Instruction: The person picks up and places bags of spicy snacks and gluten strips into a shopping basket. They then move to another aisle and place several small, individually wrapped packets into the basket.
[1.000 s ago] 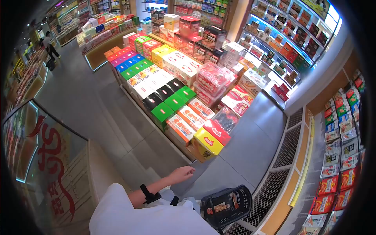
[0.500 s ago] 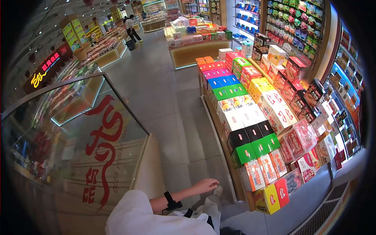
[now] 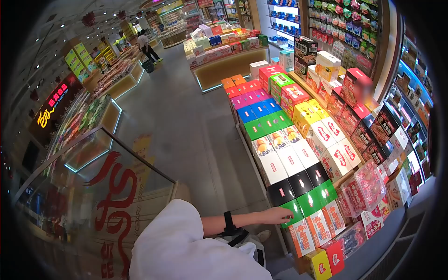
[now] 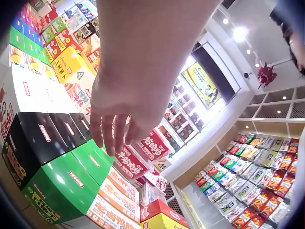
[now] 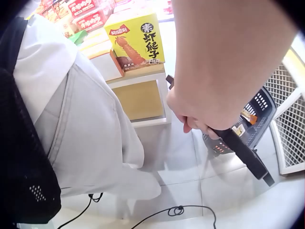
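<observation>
My left hand [image 3: 277, 216] reaches out at the near edge of the display, fingers relaxed and pointing down over the green boxes [image 3: 309, 200]. In the left wrist view, that hand [image 4: 126, 107] overlaps the green boxes and red packs behind, with nothing between its fingers. Black boxes [image 4: 52, 131] stand beside the green ones, and white boxes with orange lettering [image 4: 114, 202] are on the other side. My right hand [image 5: 202, 107] grips the black handle [image 5: 243, 152] of a dark shopping basket [image 5: 264, 112], which holds a few small packets. The head view does not show the right hand.
A yellow box [image 5: 136, 43] sits at the display's corner. A glass panel [image 3: 126, 205] with red lettering stands to my left. Beyond lies the grey aisle floor [image 3: 186, 126], with a person [image 3: 145, 47] further along. Bagged goods [image 4: 257, 181] line a rack opposite.
The head view has swung left along the aisle, and the basket has left it. My left hand has moved from above the floor to the green boxes on the display.
</observation>
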{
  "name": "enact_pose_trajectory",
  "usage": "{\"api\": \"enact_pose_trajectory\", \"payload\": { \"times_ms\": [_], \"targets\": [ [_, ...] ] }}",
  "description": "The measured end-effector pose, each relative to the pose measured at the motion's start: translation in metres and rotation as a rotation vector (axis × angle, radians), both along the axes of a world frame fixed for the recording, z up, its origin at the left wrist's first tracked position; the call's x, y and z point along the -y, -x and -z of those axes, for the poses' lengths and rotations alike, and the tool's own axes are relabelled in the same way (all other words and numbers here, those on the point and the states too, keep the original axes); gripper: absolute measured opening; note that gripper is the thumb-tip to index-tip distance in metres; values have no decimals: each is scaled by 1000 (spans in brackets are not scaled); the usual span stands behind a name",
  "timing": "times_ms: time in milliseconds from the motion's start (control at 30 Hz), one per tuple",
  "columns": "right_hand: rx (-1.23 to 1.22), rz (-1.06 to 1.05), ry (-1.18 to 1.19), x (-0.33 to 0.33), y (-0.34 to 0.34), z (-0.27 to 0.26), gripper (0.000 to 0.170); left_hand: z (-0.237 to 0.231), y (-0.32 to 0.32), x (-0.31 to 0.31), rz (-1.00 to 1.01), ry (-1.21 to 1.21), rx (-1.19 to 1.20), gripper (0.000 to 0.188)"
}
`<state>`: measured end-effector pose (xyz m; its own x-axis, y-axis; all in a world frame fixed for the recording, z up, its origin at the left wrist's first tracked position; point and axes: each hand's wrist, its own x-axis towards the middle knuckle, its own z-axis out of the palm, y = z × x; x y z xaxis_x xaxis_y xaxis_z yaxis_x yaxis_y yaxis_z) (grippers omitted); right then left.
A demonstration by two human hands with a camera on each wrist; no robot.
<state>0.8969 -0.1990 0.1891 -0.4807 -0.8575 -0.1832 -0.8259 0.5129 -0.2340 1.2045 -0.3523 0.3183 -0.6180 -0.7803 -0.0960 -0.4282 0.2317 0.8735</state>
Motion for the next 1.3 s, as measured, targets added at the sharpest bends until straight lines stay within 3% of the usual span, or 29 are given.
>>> {"api": "enact_pose_trajectory", "payload": {
  "times_ms": [267,500,633,767,833,900,933,1000,1067,1100,1200,1300],
  "targets": [
    [-23,76,33,43,-47,1,30,-11,-51,73,89,-72,25,23],
    [-54,207,112,47,-149,9,31,-7,-110,157,221,31,-70,24],
    [-52,311,166,12,-229,21,32,-8,-155,206,289,67,-62,21],
    [-45,544,156,-76,-311,16,32,3,-197,237,342,56,-53,23],
    [-52,710,148,-122,-364,12,33,0,-213,241,410,101,-105,23],
    [-45,854,144,-157,-412,10,33,-13,-225,244,501,-48,-37,22],
    [-35,937,119,-169,-433,10,33,-14,-230,246,558,9,-4,23],
    [-26,1148,-116,-152,-469,-15,42,-11,-234,245,582,-53,-37,24],
    [108,1260,-194,-126,-492,-39,45,-17,-233,242,632,-113,24,24],
    [15,1156,-172,-120,-505,-36,46,-13,-233,240,656,-126,-15,24],
    [184,1198,-171,-95,-535,-25,45,10,-235,225,765,-167,-3,23],
    [157,1151,-87,-68,-565,-1,35,-9,-235,186,972,-165,109,22]
  ]
}}
